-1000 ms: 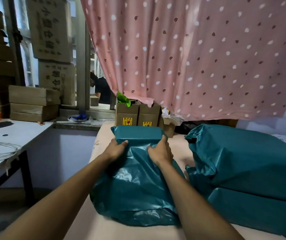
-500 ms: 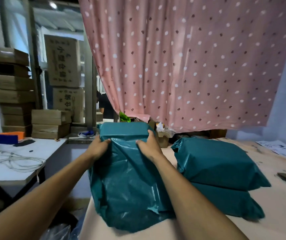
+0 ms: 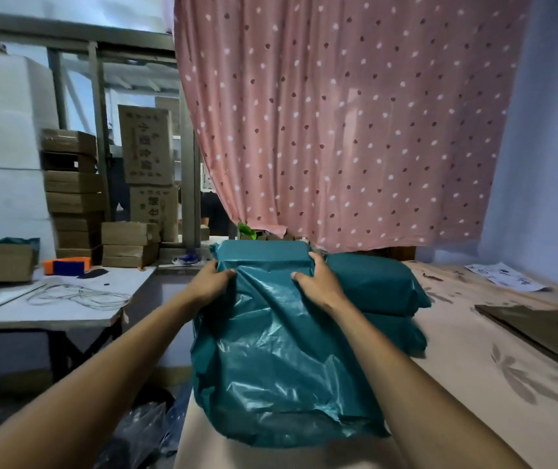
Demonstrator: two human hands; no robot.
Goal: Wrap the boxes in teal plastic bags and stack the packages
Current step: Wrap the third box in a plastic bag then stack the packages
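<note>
A teal plastic bag (image 3: 270, 360) with a box inside its far end stands lifted in front of me, its loose open end hanging down to the beige work surface (image 3: 473, 401). My left hand (image 3: 211, 282) grips the boxed end at its left side. My right hand (image 3: 319, 282) grips it at the right, thumb on the bag's front. To the right, two wrapped teal packages (image 3: 379, 286) lie stacked one on the other, partly hidden behind my right hand and the bag.
A pink dotted curtain (image 3: 355, 130) hangs behind. Flattened cardboard (image 3: 541, 326) and papers (image 3: 507, 277) lie on the right. Left stands a white table (image 3: 67, 309) with cords, an orange box and stacked cartons (image 3: 74, 198). Clear plastic lies on the floor below.
Both hands have raised the bagged box from lying flat to upright, so the loose bag hangs down. My view has tilted up and pulled back.
</note>
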